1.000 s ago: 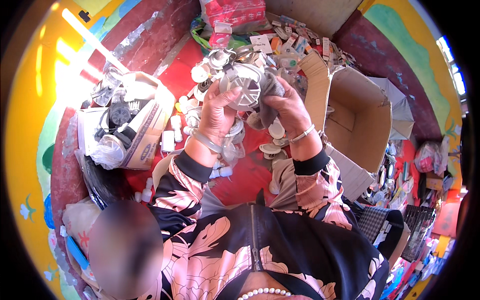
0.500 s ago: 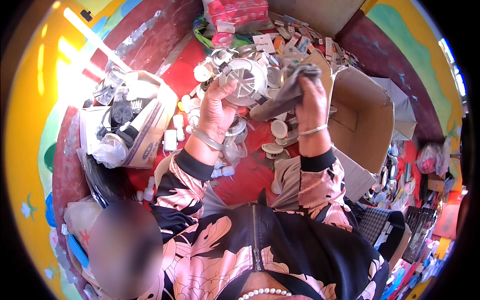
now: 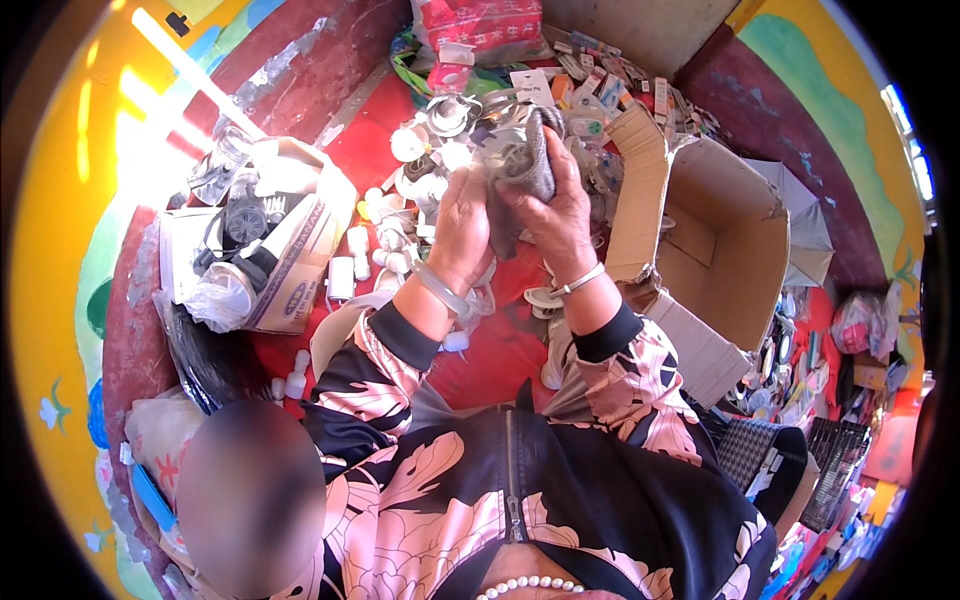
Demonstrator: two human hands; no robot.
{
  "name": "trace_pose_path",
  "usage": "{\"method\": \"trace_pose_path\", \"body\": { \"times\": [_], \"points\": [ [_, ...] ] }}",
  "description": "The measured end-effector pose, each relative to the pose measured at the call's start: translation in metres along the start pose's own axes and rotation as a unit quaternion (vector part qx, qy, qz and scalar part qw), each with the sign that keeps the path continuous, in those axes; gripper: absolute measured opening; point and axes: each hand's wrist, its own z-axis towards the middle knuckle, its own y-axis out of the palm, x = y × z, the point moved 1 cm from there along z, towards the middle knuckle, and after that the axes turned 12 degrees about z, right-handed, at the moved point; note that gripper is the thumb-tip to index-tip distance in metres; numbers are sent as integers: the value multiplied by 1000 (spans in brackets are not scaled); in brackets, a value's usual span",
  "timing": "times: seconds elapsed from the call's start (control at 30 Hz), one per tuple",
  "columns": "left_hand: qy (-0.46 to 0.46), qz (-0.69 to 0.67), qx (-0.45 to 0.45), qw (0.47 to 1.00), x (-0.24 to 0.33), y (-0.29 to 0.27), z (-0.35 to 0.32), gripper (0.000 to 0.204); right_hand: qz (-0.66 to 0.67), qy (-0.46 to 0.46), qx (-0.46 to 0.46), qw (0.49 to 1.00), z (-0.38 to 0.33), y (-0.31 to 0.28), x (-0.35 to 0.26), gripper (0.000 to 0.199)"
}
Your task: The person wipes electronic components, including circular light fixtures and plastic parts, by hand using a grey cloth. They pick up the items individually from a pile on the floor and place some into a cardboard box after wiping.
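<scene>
My left hand [image 3: 462, 222] is closed on a round white downlight fixture [image 3: 506, 156], now blurred and partly covered. My right hand [image 3: 562, 212] grips a crumpled grey cloth [image 3: 540, 165], pressed against the fixture. The cloth's lower end hangs between my two hands. Both hands are raised in front of me, close together, above a pile of lamp parts [image 3: 452, 117]. The left fingertips are hidden behind the fixture and the cloth.
An open cardboard box [image 3: 715, 240] stands at the right. Another carton [image 3: 290, 265], at the left, holds black and clear plastic parts. Small white bulb-like pieces [image 3: 297, 375] lie on the red floor covering [image 3: 490, 350]. A red-and-white bag [image 3: 480, 30] sits at the back.
My right hand has moved left with the cloth, onto the fixture. The fixture has turned from showing its broad face and is now mostly covered. The left hand has shifted slightly toward the right.
</scene>
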Motion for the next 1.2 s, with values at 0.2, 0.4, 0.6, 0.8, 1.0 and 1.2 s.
{"method": "trace_pose_path", "body": {
  "times": [0.2,0.4,0.6,0.8,1.0,1.2],
  "points": [
    [-2,8,-6,1000,-2,2,-3,34,-62,-78,56,993,1,-1,-9,47],
    [70,92,-25,993,6,10,-11,34,-94,-101,117,984,4,-9,0,30],
    [4,-9,-46,999,0,11,-9,38,-28,-60,180,981,9,-16,10,31],
    [50,24,-42,998,-2,14,-11,46,95,-24,102,990,13,-17,8,35],
    [-12,-90,-39,995,18,-7,3,46,201,149,135,959,31,-53,-1,19],
    [-42,118,-103,987,25,-13,3,44,374,178,128,901,43,-81,-30,29]
  ]
}}
